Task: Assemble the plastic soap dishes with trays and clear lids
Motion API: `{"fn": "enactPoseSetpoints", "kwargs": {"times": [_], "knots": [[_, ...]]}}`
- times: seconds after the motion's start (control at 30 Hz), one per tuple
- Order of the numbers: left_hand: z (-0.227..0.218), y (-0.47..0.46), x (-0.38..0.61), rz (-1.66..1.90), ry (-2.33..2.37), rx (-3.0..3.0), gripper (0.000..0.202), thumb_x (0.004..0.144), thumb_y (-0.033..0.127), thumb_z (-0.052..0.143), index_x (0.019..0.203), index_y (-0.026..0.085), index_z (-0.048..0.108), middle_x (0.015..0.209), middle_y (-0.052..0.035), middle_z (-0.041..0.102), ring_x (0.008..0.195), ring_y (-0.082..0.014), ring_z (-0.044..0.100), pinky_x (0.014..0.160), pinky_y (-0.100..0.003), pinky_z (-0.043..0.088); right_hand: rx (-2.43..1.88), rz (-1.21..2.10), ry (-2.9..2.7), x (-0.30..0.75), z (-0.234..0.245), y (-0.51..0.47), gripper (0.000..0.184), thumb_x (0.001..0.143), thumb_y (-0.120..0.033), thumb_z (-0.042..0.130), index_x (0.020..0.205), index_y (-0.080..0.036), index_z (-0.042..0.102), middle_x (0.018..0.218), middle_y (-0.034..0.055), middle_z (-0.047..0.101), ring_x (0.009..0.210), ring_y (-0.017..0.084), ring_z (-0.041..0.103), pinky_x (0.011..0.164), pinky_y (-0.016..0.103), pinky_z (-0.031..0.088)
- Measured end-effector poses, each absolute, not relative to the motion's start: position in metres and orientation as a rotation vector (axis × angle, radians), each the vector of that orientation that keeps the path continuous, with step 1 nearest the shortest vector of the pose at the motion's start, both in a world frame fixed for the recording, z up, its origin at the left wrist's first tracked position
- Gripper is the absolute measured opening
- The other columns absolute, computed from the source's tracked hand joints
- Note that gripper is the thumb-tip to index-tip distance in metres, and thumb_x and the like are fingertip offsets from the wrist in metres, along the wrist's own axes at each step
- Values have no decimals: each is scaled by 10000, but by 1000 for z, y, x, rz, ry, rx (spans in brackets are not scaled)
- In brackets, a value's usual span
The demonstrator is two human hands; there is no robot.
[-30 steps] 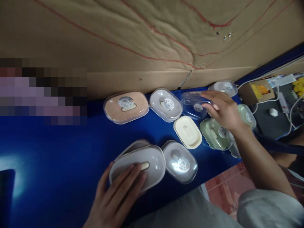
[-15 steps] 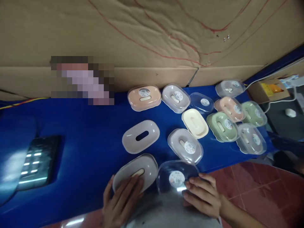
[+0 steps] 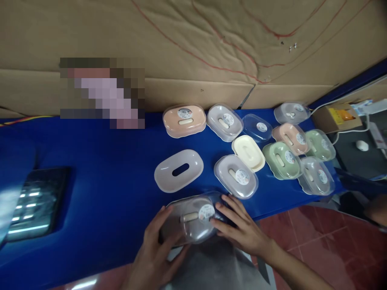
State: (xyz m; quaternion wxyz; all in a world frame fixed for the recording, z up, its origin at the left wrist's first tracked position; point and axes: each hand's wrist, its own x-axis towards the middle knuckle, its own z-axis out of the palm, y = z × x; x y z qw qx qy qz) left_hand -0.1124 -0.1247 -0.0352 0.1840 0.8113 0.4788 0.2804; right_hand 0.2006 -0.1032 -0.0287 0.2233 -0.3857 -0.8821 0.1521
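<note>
At the table's near edge my left hand (image 3: 159,241) grips the left side of a grey oval soap dish (image 3: 173,213), a pale slot piece in its middle. My right hand (image 3: 240,225) holds a clear lid (image 3: 196,231) with a round label, which overlaps the dish's right part. Whether the lid is seated on the rim I cannot tell. Just beyond lies a loose grey oval tray (image 3: 163,175) with an open slot. A lidded grey soap dish (image 3: 226,173) stands to its right, touching a cream oval base (image 3: 246,151).
Lidded soap dishes in peach (image 3: 173,125), grey and green (image 3: 275,165) fill the right side of the blue table (image 3: 105,177). A loose clear lid (image 3: 254,125) lies among them. A dark box-like object (image 3: 42,201) stands left, a cardboard box (image 3: 335,119) at far right.
My right hand has brought the clear lid leftward, over the grey soap dish. My left hand has shifted from inside the dish to its side. The view has moved slightly.
</note>
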Motion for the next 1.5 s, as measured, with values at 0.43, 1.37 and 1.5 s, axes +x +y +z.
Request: {"fn": "enactPoseSetpoints", "kwargs": {"times": [0.43, 1.37, 1.5], "knots": [[-40, -114, -97, 828, 1468, 2152, 790, 951, 404, 779, 1624, 318, 375, 1689, -154, 384, 1499, -376, 510, 1075, -522, 618, -768, 344, -2567, 177, -23, -83, 602, 1023, -111, 650, 1586, -279, 516, 1623, 47, 541, 1612, 290, 321, 1346, 595, 247], [-47, -100, -94, 1033, 1237, 2037, 802, 852, 383, 868, 1521, 275, 440, 1523, -157, 490, 1445, -350, 507, 1221, -604, 416, -620, 52, -2637, 174, -31, -81, 570, 1041, -56, 461, 1598, -177, 485, 1653, 143, 490, 1608, 262, 339, 1320, 616, 269], [-46, -103, -91, 1035, 1274, 2055, 777, 877, 361, 842, 1536, 291, 437, 1534, -155, 488, 1451, -339, 514, 1216, -590, 428, -675, 132, -2607, 173, -32, -81, 499, 1088, -164, 493, 1587, -192, 497, 1675, 128, 462, 1617, 248, 323, 1321, 581, 287]]}}
